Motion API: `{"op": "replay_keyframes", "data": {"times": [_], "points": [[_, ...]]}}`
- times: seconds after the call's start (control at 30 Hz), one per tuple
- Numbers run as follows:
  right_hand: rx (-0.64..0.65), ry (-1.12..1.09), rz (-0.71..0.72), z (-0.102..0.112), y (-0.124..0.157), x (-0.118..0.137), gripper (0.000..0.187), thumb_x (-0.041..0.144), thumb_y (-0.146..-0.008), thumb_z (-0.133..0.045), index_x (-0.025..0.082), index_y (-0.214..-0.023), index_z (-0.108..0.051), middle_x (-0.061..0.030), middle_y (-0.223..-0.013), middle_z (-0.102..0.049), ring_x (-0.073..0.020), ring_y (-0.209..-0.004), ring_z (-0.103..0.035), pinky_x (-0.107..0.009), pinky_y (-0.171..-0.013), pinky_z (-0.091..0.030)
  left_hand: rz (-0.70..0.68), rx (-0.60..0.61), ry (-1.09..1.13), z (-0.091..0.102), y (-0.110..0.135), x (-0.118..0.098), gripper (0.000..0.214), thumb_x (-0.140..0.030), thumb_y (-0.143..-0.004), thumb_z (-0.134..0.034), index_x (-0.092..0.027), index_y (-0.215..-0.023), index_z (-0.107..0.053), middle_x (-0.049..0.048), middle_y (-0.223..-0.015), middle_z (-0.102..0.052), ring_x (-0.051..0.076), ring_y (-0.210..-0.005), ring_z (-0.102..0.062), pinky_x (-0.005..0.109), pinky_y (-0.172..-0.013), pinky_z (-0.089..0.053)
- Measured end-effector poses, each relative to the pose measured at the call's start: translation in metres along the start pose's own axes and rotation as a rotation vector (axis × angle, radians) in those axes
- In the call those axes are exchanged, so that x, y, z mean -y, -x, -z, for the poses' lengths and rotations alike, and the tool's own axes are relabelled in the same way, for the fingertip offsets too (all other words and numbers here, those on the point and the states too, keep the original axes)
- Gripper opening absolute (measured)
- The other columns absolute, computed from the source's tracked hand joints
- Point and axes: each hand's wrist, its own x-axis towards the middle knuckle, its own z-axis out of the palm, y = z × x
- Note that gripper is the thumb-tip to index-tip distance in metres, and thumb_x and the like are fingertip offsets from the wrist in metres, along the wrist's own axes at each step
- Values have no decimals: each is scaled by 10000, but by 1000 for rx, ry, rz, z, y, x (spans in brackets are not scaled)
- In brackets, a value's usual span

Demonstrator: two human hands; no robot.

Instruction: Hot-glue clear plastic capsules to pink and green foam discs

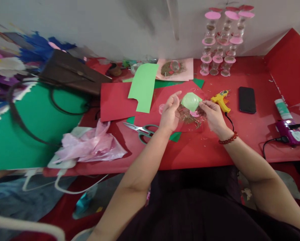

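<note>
Between my hands is a small light-green paper piece (195, 107) with a round clear plastic cup or lid (190, 99) against it. My right hand (214, 115) pinches the paper's right corner between thumb and fingers. To the left, my left hand (170, 113) has its fingers stretched and apart, near the paper's left side but not visibly gripping it. Below them lie brown sandy crumbs (190, 119) on red paper (144, 118), with a pink disc (194, 114) partly hidden. A clear plastic round (161, 108) rests beside my left hand.
Scissors (142, 130) and a pink plastic bag (89, 145) lie left. A larger green sheet (144, 87) is behind. On the right are a yellow glue gun (221, 100), a phone (247, 100) and a purple power socket (292, 132). Plastic-cup hourglasses (225, 40) stand at the back.
</note>
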Motion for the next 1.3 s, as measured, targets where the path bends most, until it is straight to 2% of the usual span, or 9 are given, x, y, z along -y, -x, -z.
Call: {"op": "replay_keyframes", "data": {"times": [0.17, 0.23, 0.33, 0.47, 0.6, 0.87, 1.07, 1.2, 1.3], "points": [[-13, -78, -43, 4, -2, -1, 359, 531, -805, -830, 223, -728, -662, 10, -663, -675, -101, -590, -605, -239, -585, -511, -85, -218, -129, 14, -8, 8, 447, -598, -669, -946, -259, -857, -724, -14, -783, -719, 156, -762, -654, 301, -729, -542], [-14, -93, -49, 4, -2, -1, 348, 510, -803, -831, 221, -713, -660, 13, -654, -665, -93, -586, -589, -230, -580, -495, -89, -276, -159, 16, -10, 6, 485, -677, -707, -885, -240, -788, -688, 4, -749, -699, 152, -732, -647, 284, -675, -522], [-18, -37, -33, 2, -1, 0, 371, 548, -818, -810, 224, -715, -662, 10, -666, -669, -98, -588, -578, -243, -580, -493, 21, -155, -104, 11, -6, -1, 601, -829, -802, -692, -237, -903, -705, 64, -889, -748, 219, -908, -725, 317, -725, -565], [3, 76, 76, -2, 2, 2, 429, 630, -805, -804, 225, -732, -684, 11, -658, -660, -108, -591, -571, -258, -574, -479, 98, 44, -20, -1, 3, -8, 658, -629, -627, -953, -266, -1107, -686, 50, -1116, -765, 208, -947, -739, 306, -766, -587], [15, 110, 116, -5, 6, 5, 466, 679, -810, -785, 227, -735, -700, 15, -639, -641, -113, -590, -564, -265, -565, -455, 117, 66, 25, -5, 5, -8, 591, -387, -603, -1000, -265, -1091, -688, 16, -1062, -756, 162, -870, -718, 277, -735, -569], [33, 85, 116, -6, 8, 7, 500, 723, -814, -764, 233, -743, -693, 13, -650, -641, -116, -596, -563, -272, -573, -463, 185, 104, 114, 2, 2, -6, 488, -340, -668, -950, -272, -1089, -713, 7, -1052, -749, 160, -880, -703, 301, -789, -579], [-117, 88, 94, -2, 8, 5, 592, 793, -834, -699, 245, -630, -602, -8, -622, -618, -139, -608, -591, -298, -606, -538, -185, -1, -138, 0, 2, 3, 554, -351, -622, -989, -290, -1076, -678, 23, -1117, -730, 236, -1141, -692, 386, -1007, -550], [97, -43, -70, -6, 11, 10, 622, 863, -781, -691, 241, -778, -697, -38, -764, -738, -188, -775, -723, -317, -708, -617, -465, 10, -479, 2, 3, 2, 296, -355, -749, -918, -297, -978, -740, 49, -1338, -675, 293, -1377, -580, 472, -1155, -485], [177, -148, -191, -11, 12, 10, 626, 869, -777, -687, 248, -859, -704, -54, -835, -768, -215, -830, -753, -339, -718, -637, -512, 63, -610, 1, 8, -2, 78, -289, -831, -839, -290, -874, -774, 57, -1394, -655, 315, -1389, -565, 503, -1163, -486]]}}
